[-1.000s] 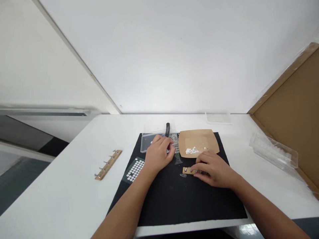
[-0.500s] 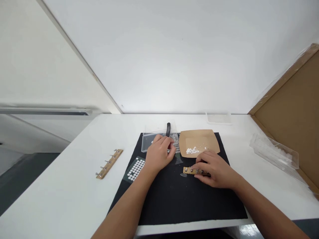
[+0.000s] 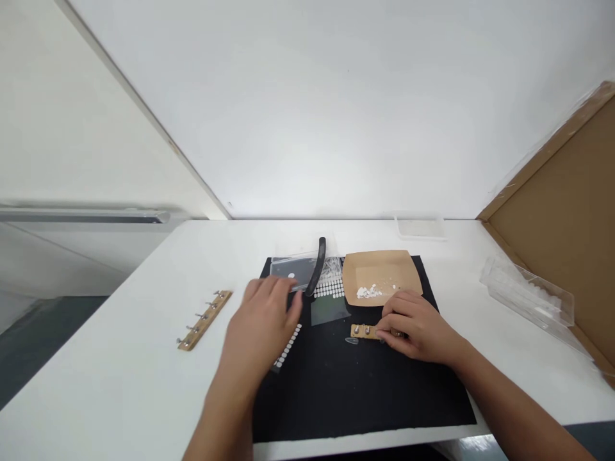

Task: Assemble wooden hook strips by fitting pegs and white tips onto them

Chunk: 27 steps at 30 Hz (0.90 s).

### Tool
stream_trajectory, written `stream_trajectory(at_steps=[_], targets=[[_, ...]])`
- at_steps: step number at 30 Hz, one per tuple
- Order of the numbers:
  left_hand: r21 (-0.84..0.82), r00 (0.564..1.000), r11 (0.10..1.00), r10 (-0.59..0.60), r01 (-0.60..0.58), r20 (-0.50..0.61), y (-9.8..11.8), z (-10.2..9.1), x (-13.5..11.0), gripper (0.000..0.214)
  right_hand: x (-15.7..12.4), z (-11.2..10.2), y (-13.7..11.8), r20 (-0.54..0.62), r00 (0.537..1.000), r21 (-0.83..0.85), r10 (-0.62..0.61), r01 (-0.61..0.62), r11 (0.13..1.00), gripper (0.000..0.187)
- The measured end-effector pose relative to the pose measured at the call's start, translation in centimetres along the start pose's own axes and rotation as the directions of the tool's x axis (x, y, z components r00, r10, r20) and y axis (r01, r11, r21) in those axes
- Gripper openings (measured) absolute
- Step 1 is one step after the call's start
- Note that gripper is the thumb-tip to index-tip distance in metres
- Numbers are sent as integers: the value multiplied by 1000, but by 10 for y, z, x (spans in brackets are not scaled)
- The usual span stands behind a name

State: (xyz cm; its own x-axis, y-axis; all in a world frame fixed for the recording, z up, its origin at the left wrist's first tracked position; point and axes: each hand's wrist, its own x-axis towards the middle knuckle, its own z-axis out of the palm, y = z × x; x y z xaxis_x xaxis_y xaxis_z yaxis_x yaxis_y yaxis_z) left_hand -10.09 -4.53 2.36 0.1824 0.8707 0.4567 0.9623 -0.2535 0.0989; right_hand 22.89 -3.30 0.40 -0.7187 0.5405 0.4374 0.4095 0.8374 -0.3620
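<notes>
My left hand (image 3: 262, 323) hovers, slightly blurred, over a sheet of white dots (image 3: 289, 346) at the mat's left side, covering much of it. Its thumb stands apart from the fingers, and nothing shows between them. My right hand (image 3: 418, 326) is closed on the right part of a small wooden strip with metal pegs (image 3: 363, 331), hiding that end. A small clear oval piece (image 3: 352, 340), like a nail tip, lies just in front of the strip. Behind my left hand, a curved black nail file (image 3: 316, 266) leans by a clear box (image 3: 331, 266) of small pieces.
A cardboard tray (image 3: 384, 272) holds white dots and scraps. A second dotted sheet (image 3: 330, 307) lies on the black mat (image 3: 346, 390). Another pegged wooden strip (image 3: 205, 320) sits left on the white table. Clear boxes (image 3: 528, 289) stand right, beside a large cardboard box (image 3: 557, 211).
My left hand has moved left and toward me, from near the clear box to the left dotted sheet, uncovering the nail file. My right hand stays at the strip, its fingers drawn closer together.
</notes>
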Motion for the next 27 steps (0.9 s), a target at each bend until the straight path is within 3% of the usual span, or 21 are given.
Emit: stream_trajectory(at_steps=[2,4,9,11,15,19,27], targets=[[-19,999,999,-33,34,13,-14,-10,-25,26,0,-1,0,-2,1000,9,12,-12,1000,13],[-112,995,992,-44,55,94,-25,-14,-48,28,0,-2,-1,0,1000,10,22,-22,1000,16],[-195,979,976,-55,94,196,-36,-4,-81,36,-1,-4,-5,-12,999,44,43,-42,998,14],[-187,974,977,-63,105,216,-35,2,-85,39,-1,-4,-6,-7,999,46,46,-45,998,1],[-151,970,981,-82,118,227,-28,13,-87,45,1,0,-8,52,998,-19,22,-21,1000,31],[-68,960,984,-141,162,243,-21,16,-85,39,2,5,-11,120,992,-64,28,-21,998,26],[25,946,984,-176,176,273,-21,18,-81,33,0,3,-10,110,993,-19,38,-36,999,28]])
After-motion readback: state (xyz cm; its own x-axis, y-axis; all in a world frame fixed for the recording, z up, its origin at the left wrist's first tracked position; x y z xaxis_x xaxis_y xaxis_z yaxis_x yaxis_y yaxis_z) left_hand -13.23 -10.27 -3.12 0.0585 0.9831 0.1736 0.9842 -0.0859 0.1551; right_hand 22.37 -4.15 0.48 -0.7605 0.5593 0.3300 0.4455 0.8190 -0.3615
